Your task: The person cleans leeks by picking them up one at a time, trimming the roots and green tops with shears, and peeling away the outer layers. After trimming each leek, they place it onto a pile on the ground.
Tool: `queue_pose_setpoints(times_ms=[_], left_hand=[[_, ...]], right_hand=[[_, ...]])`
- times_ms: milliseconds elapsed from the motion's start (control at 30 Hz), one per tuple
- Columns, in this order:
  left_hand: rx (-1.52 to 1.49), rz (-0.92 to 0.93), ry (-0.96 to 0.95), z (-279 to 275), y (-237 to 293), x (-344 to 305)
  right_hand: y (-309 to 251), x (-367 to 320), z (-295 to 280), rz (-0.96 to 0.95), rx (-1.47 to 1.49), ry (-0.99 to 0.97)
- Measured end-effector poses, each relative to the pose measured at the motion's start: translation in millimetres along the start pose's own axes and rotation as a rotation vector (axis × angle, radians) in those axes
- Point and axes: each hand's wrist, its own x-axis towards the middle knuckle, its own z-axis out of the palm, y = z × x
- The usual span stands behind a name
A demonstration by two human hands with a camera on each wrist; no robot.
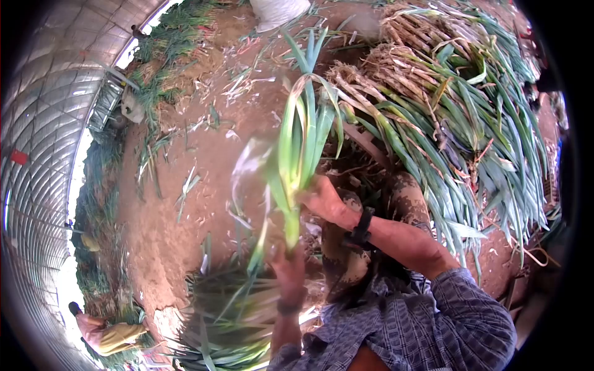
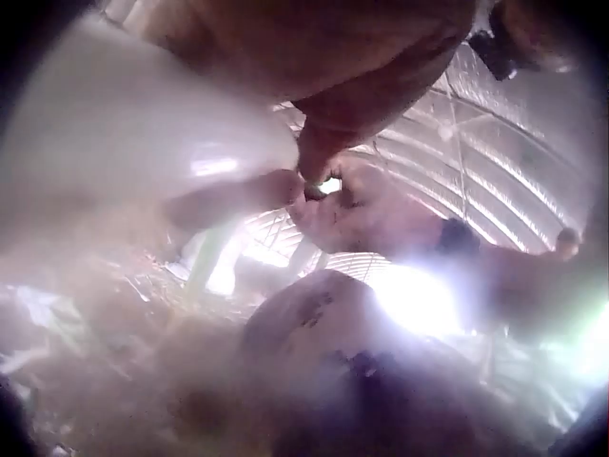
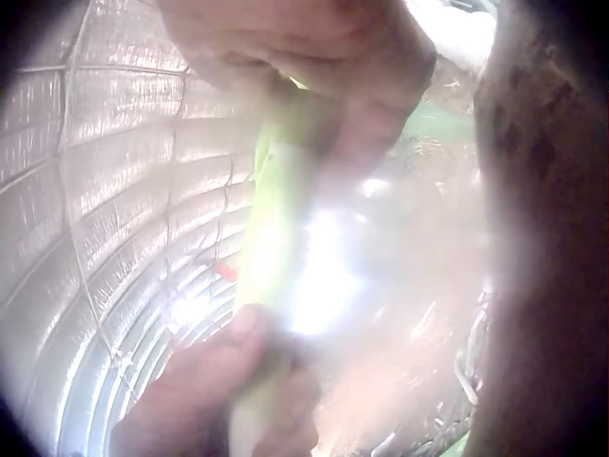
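Note:
A large green onion [image 1: 292, 185] stands nearly upright before the person, its green leaves fanning upward. The left hand [image 1: 288, 269], blurred, grips its pale lower stalk. Higher up, where the leaves part, the right hand [image 1: 323, 201] has its fingers curled at the stalk. In the right wrist view the pale stalk [image 3: 266, 228] runs between the right hand [image 3: 304, 57] above and the left hand [image 3: 205, 386] below. A loose, blurred leaf strip [image 1: 261, 238] hangs left of the stalk. The left wrist view is hazy, with the right hand [image 2: 352, 209] near its middle.
A big heap of green onions [image 1: 458, 105], roots on, lies at the right. More green onions [image 1: 241, 315] lie in a pile beside the left forearm. Peelings litter the soil floor [image 1: 167, 229]. A white sack [image 1: 278, 12] stands far ahead; another person [image 1: 108, 331] is at the lower left.

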Motion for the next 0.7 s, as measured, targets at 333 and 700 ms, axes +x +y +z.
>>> queue_pose_setpoints(times_ms=[333,700], left_hand=[[-0.358,-0.42,-0.352,-26.6,22.0,6.4],[-0.634,-0.7,-0.249,-33.3,15.0,9.4]], right_hand=[[-29.4,-14.7,5.6,0.101,0.242,-0.02],[-43.6,-22.9,11.0,0.176,0.32,-0.026]])
